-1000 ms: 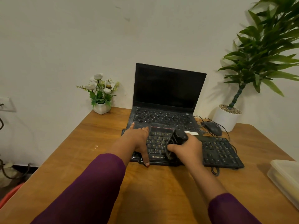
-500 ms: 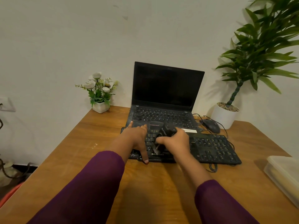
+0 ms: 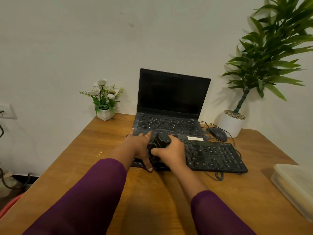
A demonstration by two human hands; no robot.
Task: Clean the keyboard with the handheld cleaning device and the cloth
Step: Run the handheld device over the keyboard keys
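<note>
A black wired keyboard (image 3: 215, 155) lies across the wooden desk in front of the laptop. My right hand (image 3: 171, 152) grips a black handheld cleaning device (image 3: 159, 142) and holds it down on the keyboard's left part. My left hand (image 3: 138, 146) rests flat on the keyboard's left end, fingers spread, thumb at the front edge. Both hands nearly touch. No cloth shows in the frame.
An open black laptop (image 3: 171, 106) stands behind the keyboard. A black mouse (image 3: 218, 134) with its cable sits at the back right by a white potted plant (image 3: 232, 122). A small flower pot (image 3: 105, 114) is back left. A translucent plastic box (image 3: 294, 185) sits at the right edge.
My right hand has slid the cleaning device leftward along the keyboard, from its middle toward my left hand. My left hand has stayed in place.
</note>
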